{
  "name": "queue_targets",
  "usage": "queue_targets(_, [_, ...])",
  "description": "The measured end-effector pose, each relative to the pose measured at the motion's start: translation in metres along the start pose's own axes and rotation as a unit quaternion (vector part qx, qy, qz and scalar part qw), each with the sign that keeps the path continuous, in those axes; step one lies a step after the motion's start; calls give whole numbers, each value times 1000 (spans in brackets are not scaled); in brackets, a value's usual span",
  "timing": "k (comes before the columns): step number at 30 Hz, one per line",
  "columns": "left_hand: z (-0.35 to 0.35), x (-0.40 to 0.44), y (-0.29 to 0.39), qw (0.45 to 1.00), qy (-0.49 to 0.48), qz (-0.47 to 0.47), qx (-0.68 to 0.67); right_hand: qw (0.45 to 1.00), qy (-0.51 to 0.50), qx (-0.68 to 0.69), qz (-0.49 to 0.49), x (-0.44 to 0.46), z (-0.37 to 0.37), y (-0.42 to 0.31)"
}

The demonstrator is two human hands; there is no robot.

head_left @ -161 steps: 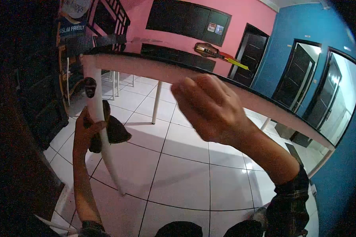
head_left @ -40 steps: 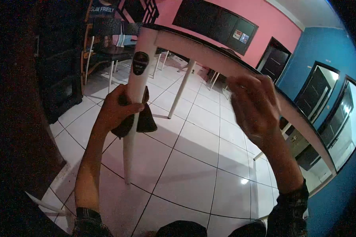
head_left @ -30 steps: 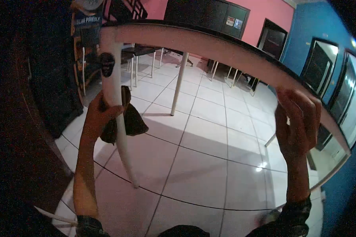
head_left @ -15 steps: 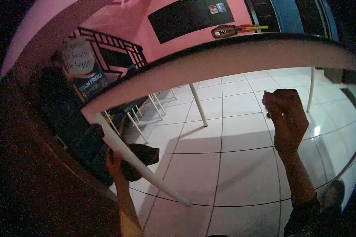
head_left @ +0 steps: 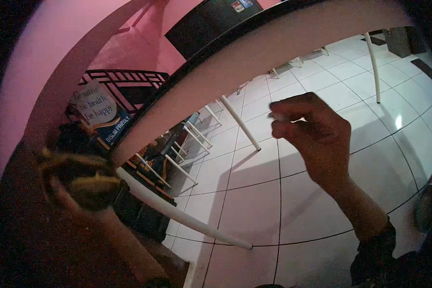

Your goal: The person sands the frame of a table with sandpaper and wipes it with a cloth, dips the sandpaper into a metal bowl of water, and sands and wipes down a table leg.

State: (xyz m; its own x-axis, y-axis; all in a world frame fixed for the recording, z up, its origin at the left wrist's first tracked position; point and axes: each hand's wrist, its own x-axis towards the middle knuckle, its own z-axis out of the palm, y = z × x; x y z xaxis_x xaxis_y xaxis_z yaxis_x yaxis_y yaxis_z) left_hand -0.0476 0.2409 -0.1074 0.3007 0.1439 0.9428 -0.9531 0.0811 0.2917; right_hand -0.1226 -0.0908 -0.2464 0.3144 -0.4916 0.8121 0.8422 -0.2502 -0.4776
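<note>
At the left, my left hand (head_left: 74, 204) is closed on a dark cloth (head_left: 93, 180) with yellowish edges, blurred by motion. The cloth is beside the top of the near white table leg (head_left: 177, 211). My right hand (head_left: 317, 129) is raised in front of the table's pale side edge (head_left: 273, 45), over the tiled floor. Its thumb and fingertips come together in a pinch, and whether something small is between them I cannot make out. The tabletop surface is mostly hidden behind its dark rim.
Below the table lies a white tiled floor (head_left: 254, 201). Further table legs (head_left: 240, 122) and chair legs (head_left: 180, 168) stand behind. A sign with lettering (head_left: 98, 103) and a dark railing (head_left: 125, 79) are at the left. Dark boards hang on the pink wall.
The view has turned left and tilted. My left hand has left the table leg and risen with the cloth to the left. My right hand stays raised, now nearer the middle of the view.
</note>
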Motion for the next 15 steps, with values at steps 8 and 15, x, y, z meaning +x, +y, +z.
queue_targets(8, [95, 64, -21, 916, -315, -18, 247, 990, 35, 134, -26, 10, 27, 5])
queue_targets(15, [128, 65, -10, 834, -472, -227, 171, 970, 51, 238, -9, 13, 43, -4])
